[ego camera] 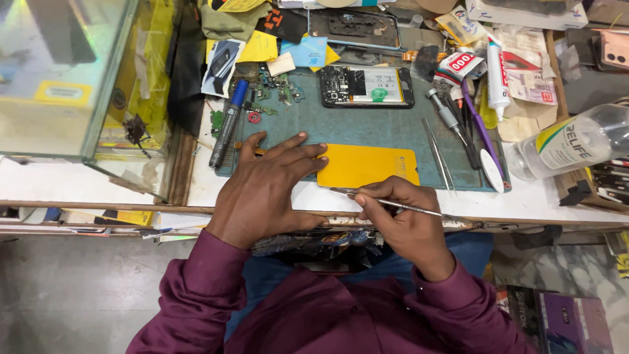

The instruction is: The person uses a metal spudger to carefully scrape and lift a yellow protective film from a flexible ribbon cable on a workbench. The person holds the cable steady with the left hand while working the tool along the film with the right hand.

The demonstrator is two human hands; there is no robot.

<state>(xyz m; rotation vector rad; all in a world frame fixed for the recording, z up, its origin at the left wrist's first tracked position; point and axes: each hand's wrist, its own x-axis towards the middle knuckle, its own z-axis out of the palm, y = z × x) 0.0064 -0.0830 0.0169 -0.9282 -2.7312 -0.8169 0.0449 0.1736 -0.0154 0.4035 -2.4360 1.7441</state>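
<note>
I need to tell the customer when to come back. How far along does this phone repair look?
Done: the phone lies opened on the green mat, its insides bare, small boards set beside it. In hand: the left hand presses flat by the yellow panel, fingertips on its edge, while the right hand holds metal tweezers in its grip. Left: the phone is not yet closed up; I'd guess roughly midway.

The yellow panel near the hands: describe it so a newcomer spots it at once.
Start at the teal work mat on the bench. At its front edge, beside the left hand fingertips, lies the yellow panel. It is the only large, plain, flat rectangle there; the opened phone behind it is dark.
</note>
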